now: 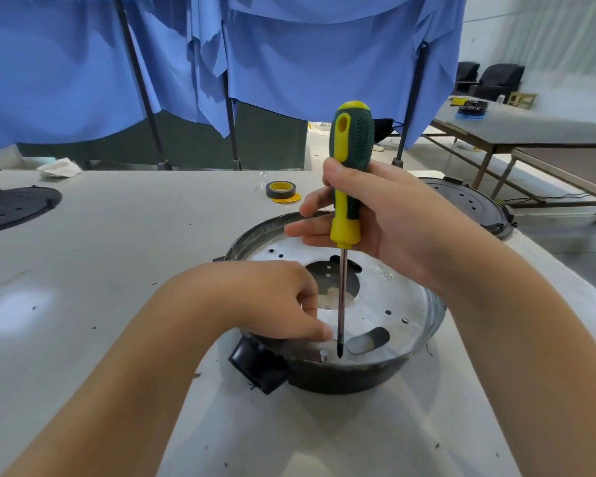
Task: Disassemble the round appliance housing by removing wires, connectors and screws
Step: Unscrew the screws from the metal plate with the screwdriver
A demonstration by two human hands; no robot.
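Note:
The round appliance housing [396, 370] stands on the white table in front of me, black outside with a silver metal plate [386, 297] inside that has several holes and a large central cutout. My right hand [389, 222] grips the yellow and green handle of a screwdriver [350, 173], held upright. Its tip sits just right of a small screw [323, 356] standing up near the plate's front edge. My left hand [276, 297] rests on the housing's left rim, fingers curled down to the plate beside the shaft. A black connector block [255, 366] juts from the front left.
A roll of black tape on a yellow disc [281, 191] lies behind the housing. Black round lids lie at the far left [14, 204] and far right [468, 204]. A crumpled white cloth [61, 166] lies at the table's back edge. Blue curtains hang behind; another table stands at the right.

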